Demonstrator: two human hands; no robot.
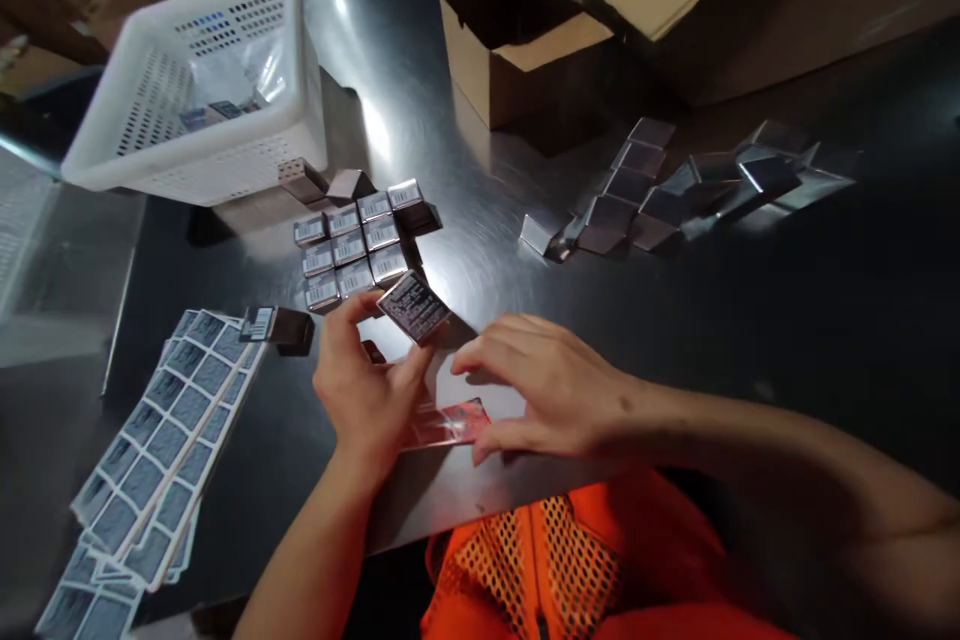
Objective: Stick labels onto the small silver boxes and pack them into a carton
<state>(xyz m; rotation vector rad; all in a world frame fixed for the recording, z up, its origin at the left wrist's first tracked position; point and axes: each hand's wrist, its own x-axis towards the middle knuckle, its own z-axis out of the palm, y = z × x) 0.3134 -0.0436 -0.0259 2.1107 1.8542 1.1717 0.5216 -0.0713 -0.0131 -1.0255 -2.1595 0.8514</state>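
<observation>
head view: dark glossy steel table [750,320] under white basket [225,135], cardboard boxes [517,40]

The person wears a bright orange mesh vest [555,560] with small holes, and both forearms are bare, unsleeved.

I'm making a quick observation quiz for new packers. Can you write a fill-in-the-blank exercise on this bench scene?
1. The left hand holds a small ____ box tilted above the table.
2. The label sheets lie to the ____ of the hands.
3. The basket at the table's far left is ____ in colour.
4. The right hand rests its fingertips on a shiny ____ strip.

Missing words: silver; left; white; red
</observation>
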